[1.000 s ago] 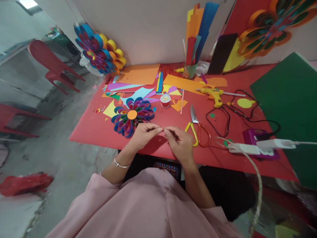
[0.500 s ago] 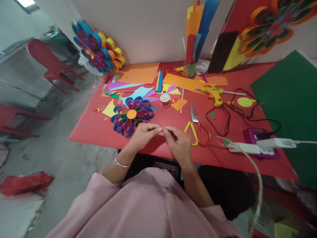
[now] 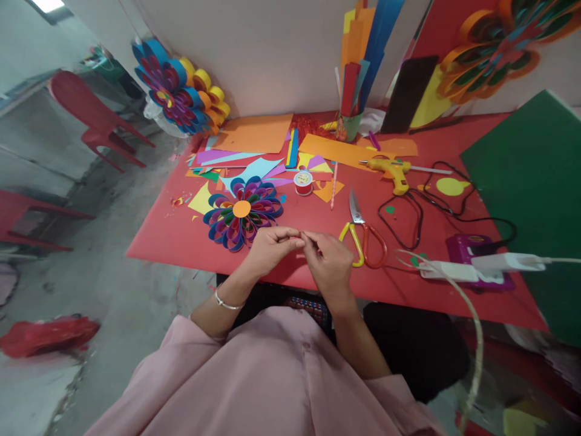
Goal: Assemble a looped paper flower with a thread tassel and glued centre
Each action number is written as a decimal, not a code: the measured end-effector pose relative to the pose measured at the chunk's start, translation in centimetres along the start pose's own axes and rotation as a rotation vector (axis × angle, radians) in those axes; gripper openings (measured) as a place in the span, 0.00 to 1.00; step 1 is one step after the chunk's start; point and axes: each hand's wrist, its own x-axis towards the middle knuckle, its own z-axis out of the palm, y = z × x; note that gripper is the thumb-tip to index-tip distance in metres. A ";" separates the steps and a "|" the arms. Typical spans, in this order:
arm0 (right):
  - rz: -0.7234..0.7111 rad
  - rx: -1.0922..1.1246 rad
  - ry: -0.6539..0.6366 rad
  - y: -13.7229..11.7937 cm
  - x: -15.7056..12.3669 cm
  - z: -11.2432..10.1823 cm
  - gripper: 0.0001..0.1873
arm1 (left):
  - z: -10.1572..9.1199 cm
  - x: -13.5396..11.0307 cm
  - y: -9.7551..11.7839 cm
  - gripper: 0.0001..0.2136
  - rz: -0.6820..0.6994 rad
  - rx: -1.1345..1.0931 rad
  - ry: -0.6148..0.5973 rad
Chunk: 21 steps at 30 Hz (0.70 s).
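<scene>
Over the front edge of the red table [image 3: 172, 230], my left hand [image 3: 275, 248] and my right hand [image 3: 330, 260] meet fingertip to fingertip. Both are closed in a pinch; whatever lies between the fingers is too small to make out. A paper flower [image 3: 242, 209] with looped petals and an orange centre lies just beyond my left hand. Behind the hands stands a spool of red thread [image 3: 303, 182]. Scissors [image 3: 359, 233] with one yellow and one red handle lie partly open to the right of my right hand.
A yellow glue gun [image 3: 394, 172] with a black cord lies at the right, near a purple power strip [image 3: 481, 260]. Paper scraps and orange sheets [image 3: 254, 134] cover the back. A cup [image 3: 349, 127] holds paper strips. A green board [image 3: 526, 175] leans over the right side.
My left hand has shifted slightly right, its fingertips now overlapping those of my right hand more closely. The things on the table have stayed in place.
</scene>
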 end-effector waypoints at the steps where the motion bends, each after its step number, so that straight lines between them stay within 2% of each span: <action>1: 0.019 0.013 -0.013 -0.1 0.0 0.0 0.11 | -0.1 0.1 0.0 0.16 0.016 0.009 0.001; 8: 0.109 0.075 -0.050 -0.3 0.1 0.0 0.12 | -0.7 0.1 0.4 0.14 0.147 0.210 -0.027; 12: 0.095 0.085 -0.050 -0.3 0.1 0.1 0.10 | -0.9 0.0 0.3 0.15 0.173 0.242 -0.064; 17: 0.094 0.092 -0.053 -0.2 0.1 -0.2 0.10 | -0.9 0.1 0.4 0.14 0.177 0.265 -0.048; 21: 0.022 0.001 -0.096 0.3 0.2 -0.8 0.12 | -0.9 0.0 0.5 0.13 0.185 0.351 -0.096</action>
